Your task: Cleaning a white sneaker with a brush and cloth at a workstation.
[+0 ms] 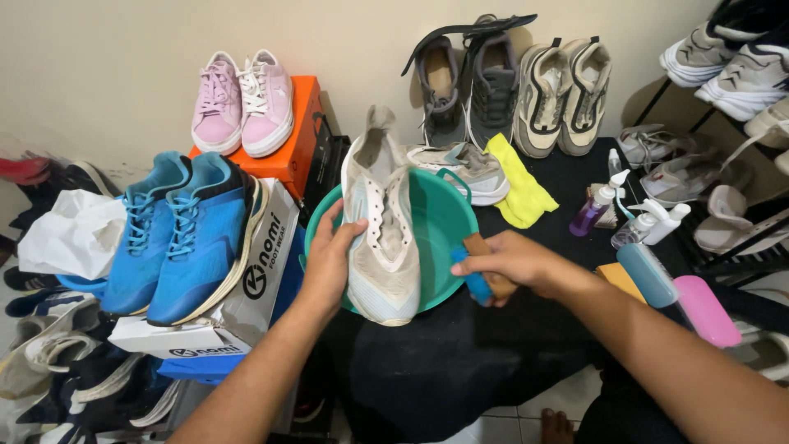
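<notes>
My left hand grips the side of a dirty white sneaker without laces, holding it over a teal basin on a black-covered table. My right hand is closed around a wooden-handled brush with blue bristles, just right of the sneaker and over the basin's rim. The matching white sneaker lies behind the basin.
Blue sneakers sit on a white shoebox at left, pink sneakers on an orange box. A yellow cloth, spray bottles, a blue brush and a pink one lie at right. Grey and beige shoes lean on the wall.
</notes>
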